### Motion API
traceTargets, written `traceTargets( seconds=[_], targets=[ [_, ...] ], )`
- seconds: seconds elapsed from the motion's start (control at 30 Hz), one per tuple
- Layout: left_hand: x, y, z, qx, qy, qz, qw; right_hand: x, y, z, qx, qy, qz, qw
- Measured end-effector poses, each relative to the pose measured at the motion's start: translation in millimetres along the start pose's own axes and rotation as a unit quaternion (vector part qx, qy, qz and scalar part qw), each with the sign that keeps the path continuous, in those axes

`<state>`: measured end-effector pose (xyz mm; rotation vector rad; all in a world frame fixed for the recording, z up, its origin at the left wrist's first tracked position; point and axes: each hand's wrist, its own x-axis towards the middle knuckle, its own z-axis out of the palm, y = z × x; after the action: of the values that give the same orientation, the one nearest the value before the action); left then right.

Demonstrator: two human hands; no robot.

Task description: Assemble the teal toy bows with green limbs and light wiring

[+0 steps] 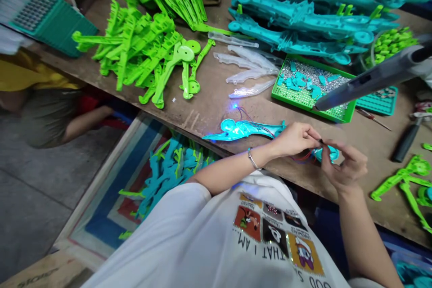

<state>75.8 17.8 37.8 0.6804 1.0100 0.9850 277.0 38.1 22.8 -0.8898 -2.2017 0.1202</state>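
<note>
My left hand and my right hand meet above the table's front edge, fingertips pinched around a small black part. Its exact kind is too small to tell. Beneath them lies a long turquoise plastic shell, partly hidden by my left hand; a round turquoise end shows under my right fingers. Thin red and dark wires run near the hands. More wires come out of the shell's middle and lead to a lit blue LED.
Green plastic parts are heaped at the left, turquoise shells stacked behind. Clear strips lie near a green tray of screws and turquoise bits. A grey electric screwdriver hangs over the tray. Another person's leg shows at left.
</note>
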Motion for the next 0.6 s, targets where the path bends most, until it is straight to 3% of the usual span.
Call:
traceTargets(
  seconds=[0.6],
  targets=[
    [-0.1, 3.2, 2.9, -0.049, 0.01, -0.002, 0.999, -0.9, 0.7, 2.9, -0.023, 0.023, -0.021, 0.999]
  ],
)
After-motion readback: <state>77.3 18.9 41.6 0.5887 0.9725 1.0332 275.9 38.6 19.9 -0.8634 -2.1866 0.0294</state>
